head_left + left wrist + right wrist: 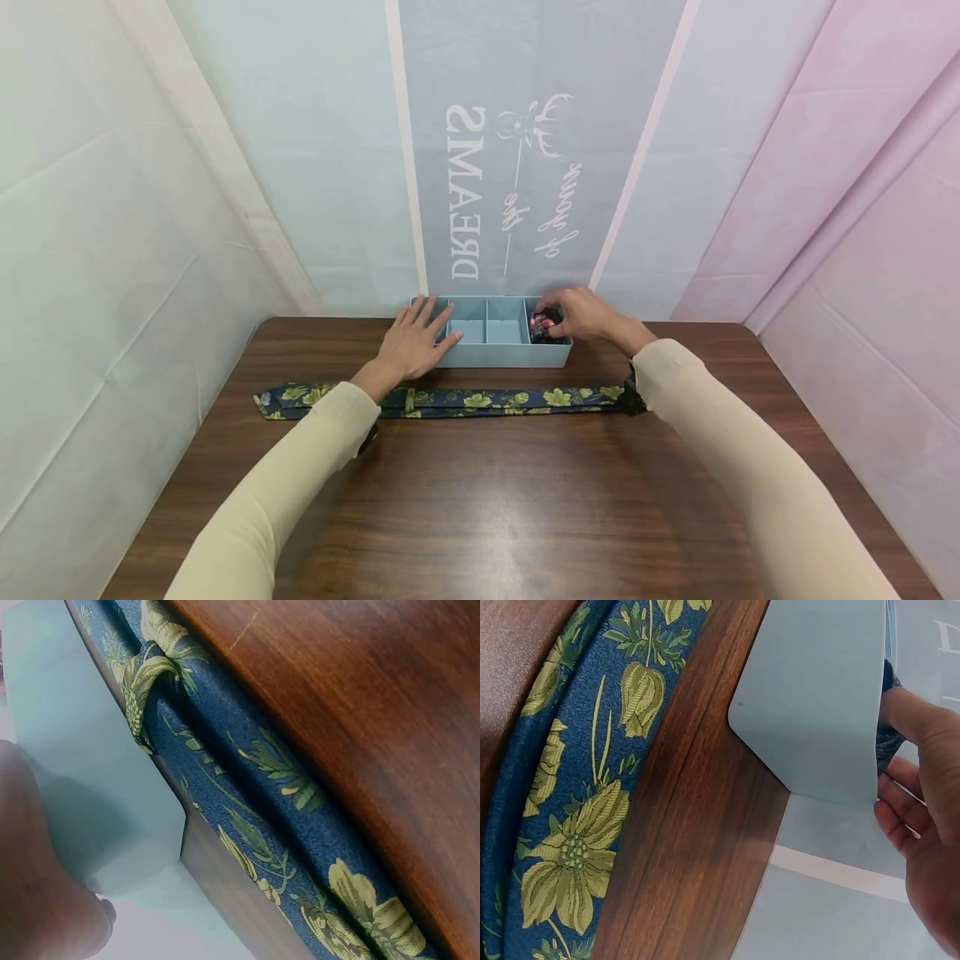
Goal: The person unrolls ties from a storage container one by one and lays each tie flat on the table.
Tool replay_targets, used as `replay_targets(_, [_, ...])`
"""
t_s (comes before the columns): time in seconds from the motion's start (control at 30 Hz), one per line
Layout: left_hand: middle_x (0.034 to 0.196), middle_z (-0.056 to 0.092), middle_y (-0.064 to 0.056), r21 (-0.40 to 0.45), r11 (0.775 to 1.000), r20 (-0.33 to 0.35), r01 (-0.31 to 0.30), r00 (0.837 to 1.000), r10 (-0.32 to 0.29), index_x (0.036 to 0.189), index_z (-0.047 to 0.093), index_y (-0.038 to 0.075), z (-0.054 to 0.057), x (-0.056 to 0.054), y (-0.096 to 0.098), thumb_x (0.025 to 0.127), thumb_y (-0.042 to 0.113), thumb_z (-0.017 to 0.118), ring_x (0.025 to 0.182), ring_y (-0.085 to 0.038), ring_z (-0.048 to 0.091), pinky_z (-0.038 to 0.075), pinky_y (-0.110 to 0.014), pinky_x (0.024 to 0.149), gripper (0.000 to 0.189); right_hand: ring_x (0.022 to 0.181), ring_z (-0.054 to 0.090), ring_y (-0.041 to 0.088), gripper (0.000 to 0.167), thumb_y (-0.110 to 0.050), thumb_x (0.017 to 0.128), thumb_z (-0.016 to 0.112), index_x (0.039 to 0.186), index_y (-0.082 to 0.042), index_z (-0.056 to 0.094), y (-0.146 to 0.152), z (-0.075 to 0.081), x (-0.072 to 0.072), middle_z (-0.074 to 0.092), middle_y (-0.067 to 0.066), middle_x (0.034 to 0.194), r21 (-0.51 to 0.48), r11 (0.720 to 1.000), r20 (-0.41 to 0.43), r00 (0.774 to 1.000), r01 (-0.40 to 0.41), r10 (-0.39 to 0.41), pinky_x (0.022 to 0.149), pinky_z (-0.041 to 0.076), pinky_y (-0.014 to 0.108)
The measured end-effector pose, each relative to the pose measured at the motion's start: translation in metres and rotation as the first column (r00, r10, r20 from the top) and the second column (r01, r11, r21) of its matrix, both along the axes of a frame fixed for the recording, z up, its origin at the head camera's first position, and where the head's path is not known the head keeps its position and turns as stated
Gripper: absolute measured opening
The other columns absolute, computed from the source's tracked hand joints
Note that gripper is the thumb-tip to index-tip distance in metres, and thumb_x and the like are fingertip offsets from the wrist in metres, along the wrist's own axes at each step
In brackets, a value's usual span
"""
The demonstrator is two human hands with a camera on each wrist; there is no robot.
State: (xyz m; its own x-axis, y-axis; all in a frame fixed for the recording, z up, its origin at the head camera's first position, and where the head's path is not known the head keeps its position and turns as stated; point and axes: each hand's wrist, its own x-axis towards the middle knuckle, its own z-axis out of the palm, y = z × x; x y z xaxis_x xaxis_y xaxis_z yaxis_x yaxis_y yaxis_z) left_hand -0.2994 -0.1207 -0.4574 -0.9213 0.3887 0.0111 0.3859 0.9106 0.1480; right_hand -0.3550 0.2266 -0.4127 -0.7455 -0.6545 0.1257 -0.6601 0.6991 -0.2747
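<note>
A light blue divided box stands at the table's back edge. My right hand reaches into its right-end compartment and holds a dark bundle with red and pink patches between thumb and fingers. In the right wrist view, the box wall hides most of this dark bundle. My left hand rests over the box's left end with its fingers spread. A navy necktie with yellow-green flowers lies lengthwise in front of the box, folded into long layers. My left forearm crosses over part of it.
Two middle compartments of the box show their bare floors. The brown wood-grain table extends toward me. Behind it hangs a pale printed cloth, with more cloth at both sides.
</note>
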Motion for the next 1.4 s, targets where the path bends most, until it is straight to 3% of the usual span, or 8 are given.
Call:
replay_targets(0.37, [0.178,0.002,-0.013,-0.005,1.000,0.010,0.011,1.000,-0.011,0.172,0.015,0.024,0.001,-0.002,-0.002,0.111,0.064,0.026,0.165,-0.034,-0.002,0.003,-0.054,0.133,0.074,0.114,0.070,0.039,0.037,-0.005,0.078,0.085,0.114,0.002,0.079,-0.002,0.006,0.000,0.077,0.019,0.117,-0.077,0.997,-0.063,0.998,-0.023,0.018,0.101,0.055,0.055])
replay_targets(0.97, [0.178,0.000,-0.013,0.007,1.000,0.007,0.013,1.000,-0.013,0.172,0.014,0.024,0.000,-0.003,-0.002,0.111,0.066,0.025,0.165,-0.032,-0.004,0.002,-0.053,0.133,0.075,0.098,0.070,0.034,0.032,-0.006,0.078,0.087,0.109,0.000,0.080,0.001,0.025,0.010,0.077,0.015,0.107,-0.160,0.986,-0.141,0.990,-0.051,0.028,0.085,0.058,0.050])
replay_targets(1.4, [0.178,0.000,-0.014,-0.002,1.000,0.004,0.016,1.000,-0.016,0.172,0.015,0.023,0.001,-0.004,-0.003,0.111,0.065,0.024,0.165,-0.033,-0.003,0.004,-0.054,0.133,0.075,0.099,0.070,0.029,0.035,-0.009,0.079,0.089,0.112,-0.003,0.080,-0.005,0.038,0.025,0.075,0.012,0.110,-0.153,0.986,-0.147,0.988,-0.066,0.043,0.081,0.058,0.045])
